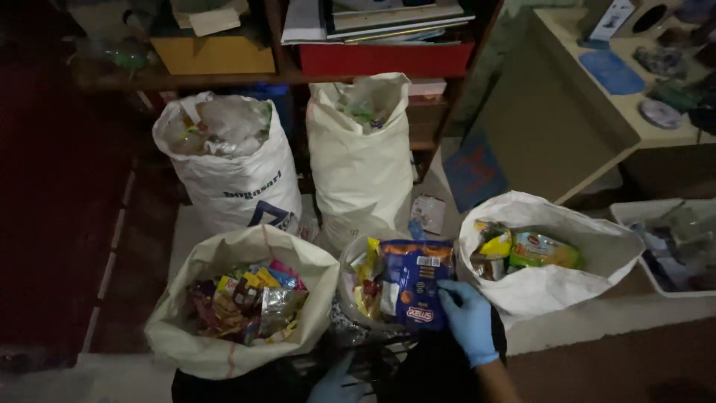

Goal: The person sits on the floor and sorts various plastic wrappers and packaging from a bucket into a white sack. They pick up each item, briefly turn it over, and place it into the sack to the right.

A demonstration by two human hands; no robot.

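The right hand, in a pale blue disposable glove, lies with its fingers curled lightly over the lower right edge of a dark blue plastic snack wrapper with orange print, thumb side tucked against the packet so that it has a loose hold of it. The wrapper sits upright on top of a small round clear-sided container full of mixed wrappers, which stands in the middle, between two low open sacks.

The left hand, also in a pale blue glove, shows only in part at the bottom edge of the view, fingers pointing up toward the container; whether it is holding anything, or how far it is open, cannot be told in the dim light.

To the left of the container a squat cream cloth sack with its rim rolled down is filled with bright foil and plastic wrappers. To the right a white woven sack, lying low and open, holds yellow and green packets. Behind them two tall white woven sacks stand upright side by side, the left tall sack bearing dark print and the right tall sack plain, both stuffed with clear plastic. They stand before a dark wooden shelf unit carrying a yellow box and a red box.
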